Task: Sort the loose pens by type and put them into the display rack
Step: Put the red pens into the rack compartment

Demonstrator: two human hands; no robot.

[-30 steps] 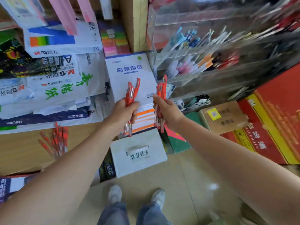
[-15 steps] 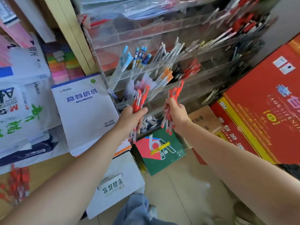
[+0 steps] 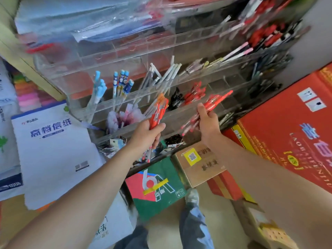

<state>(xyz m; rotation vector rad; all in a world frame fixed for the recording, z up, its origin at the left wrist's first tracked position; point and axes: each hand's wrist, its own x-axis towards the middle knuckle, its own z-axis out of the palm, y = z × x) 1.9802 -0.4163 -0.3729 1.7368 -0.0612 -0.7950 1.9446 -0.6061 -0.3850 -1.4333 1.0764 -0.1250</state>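
Hands had drawn closer to the clear display rack (image 3: 75, 76) than half a second before — the right hand (image 3: 208, 123) had swung its red pen bundle (image 3: 213, 103) from near upright to a slant, caps aimed up and right, just before the stocked red pens (image 3: 195, 94) in one compartment. The left hand (image 3: 145, 135) gripped a second bundle (image 3: 158, 114) upright by the lower tier. Fingers of both were curled tight round their pens — red caps, clear barrels, tips down
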